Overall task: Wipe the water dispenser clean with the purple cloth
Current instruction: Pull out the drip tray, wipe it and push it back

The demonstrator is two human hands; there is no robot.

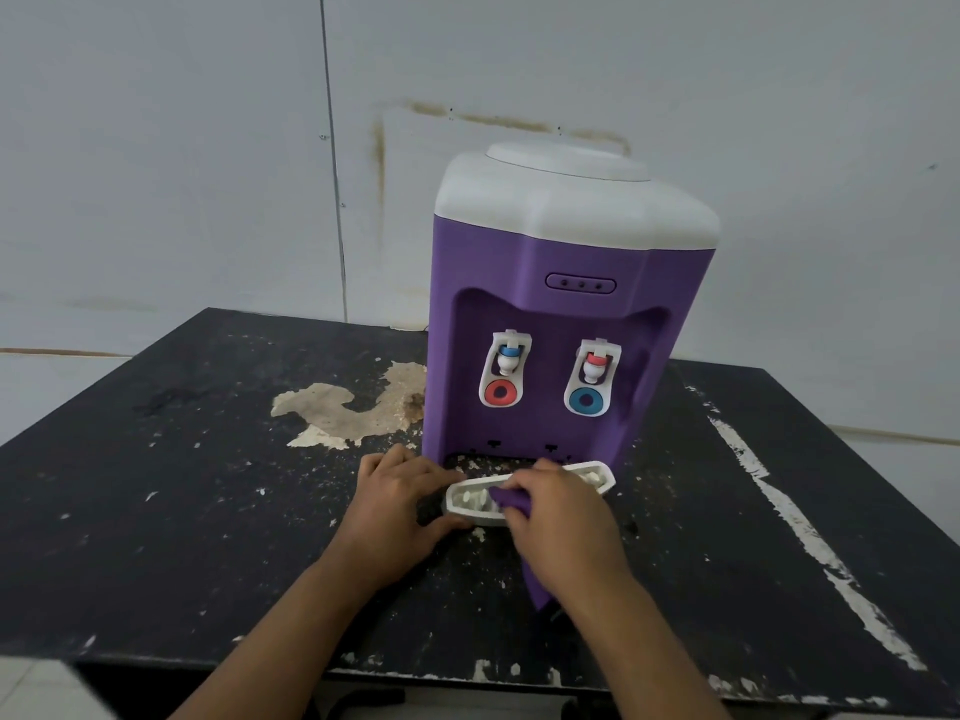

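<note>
A purple water dispenser (566, 314) with a white top and two taps stands at the back of the black table (182, 511). Its white drip tray (592, 472) lies pulled out on the table in front of it. My left hand (400, 504) grips the tray's left end. My right hand (561, 517) presses the purple cloth (511, 498) into the tray. A tail of the cloth hangs below my right wrist.
The table's black coating is chipped, with a large bare patch (353, 407) left of the dispenser and white flakes around the tray. A white wall stands close behind. The table's front edge runs just below my forearms.
</note>
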